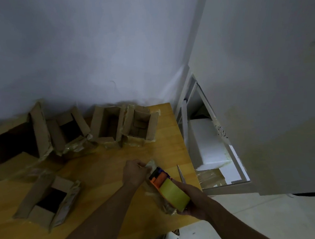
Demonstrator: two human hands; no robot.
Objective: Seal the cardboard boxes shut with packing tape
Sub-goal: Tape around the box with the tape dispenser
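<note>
My right hand [194,201] grips an orange and blue tape dispenser [160,177] loaded with a yellowish roll of packing tape [174,194], near the table's right front edge. My left hand [135,171] pinches the loose tape end [150,164] just beyond the dispenser's tip. A small taped-over cardboard box [164,205] lies under the dispenser, mostly hidden by it. Several open cardboard boxes stand along the wall, the nearest of them a small one [140,126]. Another open box [46,199] lies at the front left.
The wooden table [104,167] ends at the right beside a white cabinet [227,185] holding white foam blocks. Scissors [181,174] lie by the table's right edge. Grey walls close off the back and the right. Slippers show on the floor below.
</note>
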